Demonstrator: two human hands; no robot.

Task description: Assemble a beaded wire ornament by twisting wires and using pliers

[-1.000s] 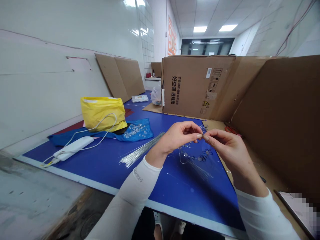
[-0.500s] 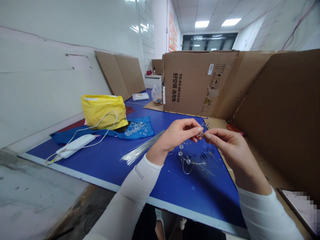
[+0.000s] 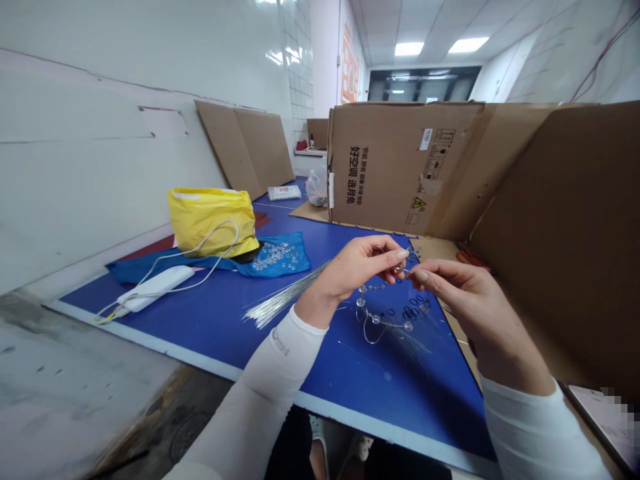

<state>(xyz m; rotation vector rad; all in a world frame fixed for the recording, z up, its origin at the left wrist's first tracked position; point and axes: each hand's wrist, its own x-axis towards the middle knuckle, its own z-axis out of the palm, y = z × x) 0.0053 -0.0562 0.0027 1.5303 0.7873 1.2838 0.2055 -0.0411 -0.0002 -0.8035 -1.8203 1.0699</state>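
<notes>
Over the right part of the blue table, my left hand (image 3: 367, 265) pinches a small clear bead (image 3: 399, 268) between thumb and fingertips. Close beside it, my right hand (image 3: 453, 287) has thumb and forefinger pressed together on the thin wire that runs from the bead. Below my hands hangs a curved wire strung with clear round beads (image 3: 376, 320), with a loose loop at its lower side. Several dark rings (image 3: 411, 312) lie on the table just behind this string.
A bundle of silver wires (image 3: 280, 300) lies left of my hands. Clear beads sit on a blue cloth (image 3: 300, 257) by a yellow bag (image 3: 213, 223) and a white corded device (image 3: 157, 288). A large cardboard box (image 3: 390, 167) stands behind; red-handled scissors (image 3: 473, 259) lie right.
My right hand has moved slightly right, so the fingertips of my two hands are a little farther apart. A short piece of wire now shows between them.
</notes>
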